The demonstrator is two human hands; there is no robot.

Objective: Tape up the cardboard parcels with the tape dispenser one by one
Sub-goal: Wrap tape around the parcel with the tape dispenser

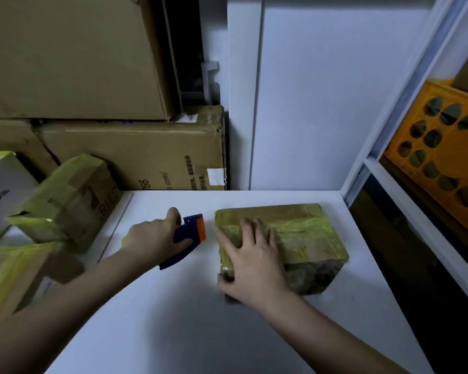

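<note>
a white table (189, 327) filled the lower middle of the view. behind it on the left, large brown cartons (73, 58) were stacked against the wall, the lower carton (146, 155) printed with dark lettering and carrying a small white label (216, 176). a white panel (335, 98) stood upright behind the table's far edge. to the right, a white shelf frame (405, 103) held an orange plastic crate (443, 155) with petal-shaped cut-outs. a white box (3, 190) sat at the far left edge.

two hands, one blue tape dispenser (185, 240) in the left, one taped parcel (305, 238) under the right, three more taped parcels (70, 198) past the left hand, three big cardboard boxes (135, 155) behind, one orange crate (443, 155) off right
</note>
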